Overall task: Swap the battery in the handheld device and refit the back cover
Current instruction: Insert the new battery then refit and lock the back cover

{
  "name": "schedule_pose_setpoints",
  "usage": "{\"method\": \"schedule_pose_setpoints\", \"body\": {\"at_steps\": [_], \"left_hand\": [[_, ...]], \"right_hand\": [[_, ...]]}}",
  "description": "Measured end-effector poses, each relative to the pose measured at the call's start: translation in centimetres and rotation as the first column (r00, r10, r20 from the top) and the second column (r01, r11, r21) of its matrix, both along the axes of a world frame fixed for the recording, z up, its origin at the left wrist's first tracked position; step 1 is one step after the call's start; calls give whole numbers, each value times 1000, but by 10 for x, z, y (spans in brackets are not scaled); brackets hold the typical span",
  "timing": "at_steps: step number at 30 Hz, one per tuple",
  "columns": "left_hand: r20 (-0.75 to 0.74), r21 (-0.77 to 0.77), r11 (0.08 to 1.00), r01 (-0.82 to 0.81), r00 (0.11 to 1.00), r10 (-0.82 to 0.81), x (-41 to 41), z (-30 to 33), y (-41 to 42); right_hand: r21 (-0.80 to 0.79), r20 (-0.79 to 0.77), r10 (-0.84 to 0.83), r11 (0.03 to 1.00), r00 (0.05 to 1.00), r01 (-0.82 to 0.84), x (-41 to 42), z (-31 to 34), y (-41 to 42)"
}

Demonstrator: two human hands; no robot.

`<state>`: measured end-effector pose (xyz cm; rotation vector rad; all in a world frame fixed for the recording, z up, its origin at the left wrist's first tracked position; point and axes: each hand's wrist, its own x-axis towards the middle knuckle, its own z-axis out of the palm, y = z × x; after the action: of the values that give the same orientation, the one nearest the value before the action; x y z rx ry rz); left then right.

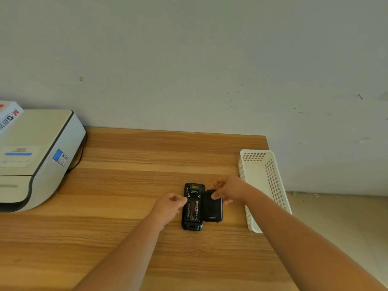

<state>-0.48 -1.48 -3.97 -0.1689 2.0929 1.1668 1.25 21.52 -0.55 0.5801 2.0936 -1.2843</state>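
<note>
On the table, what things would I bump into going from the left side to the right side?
Printer → left hand → handheld device → back cover → white basket.

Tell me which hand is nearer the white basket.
Right. The right hand rests on the back cover just beside the white basket; the left hand is beyond the device.

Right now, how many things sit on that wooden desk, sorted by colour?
Black: 2, the handheld device and its back cover
White: 2, the basket and the printer
Total: 4
</note>
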Motion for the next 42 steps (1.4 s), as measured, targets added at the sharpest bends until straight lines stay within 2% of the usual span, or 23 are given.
{"method": "schedule_pose_setpoints", "body": {"at_steps": [7,13,16,18,22,26,31,42], "left_hand": [[-16,86,995,-43,999,44,-15,18,8],[-13,78,997,-16,1000,17,-22,12,10],[-26,23,1000,16,1000,-16,-22,0,8],[-7,-29,999,20,1000,-20,-20,-8,6],[-6,-60,998,12,1000,-12,-15,-20,5],[-35,-94,995,37,999,-40,-15,-23,6],[-41,-135,986,99,994,-105,-16,-26,6],[-89,-165,969,186,975,-202,-12,-30,3]], "right_hand": [[-175,-19,-129,977,991,123,-13,8,-19],[-222,-21,-198,957,980,188,-16,-3,-32],[-224,-7,-219,951,976,212,-12,-18,-38],[-203,5,-207,958,978,204,-5,-28,-42],[-49,-41,-211,977,977,209,8,-42,-49],[-31,-71,-284,959,956,282,13,-52,-55],[28,-140,-254,965,957,260,18,-59,-56],[41,-166,-197,978,966,206,24,-66,-54]]}}
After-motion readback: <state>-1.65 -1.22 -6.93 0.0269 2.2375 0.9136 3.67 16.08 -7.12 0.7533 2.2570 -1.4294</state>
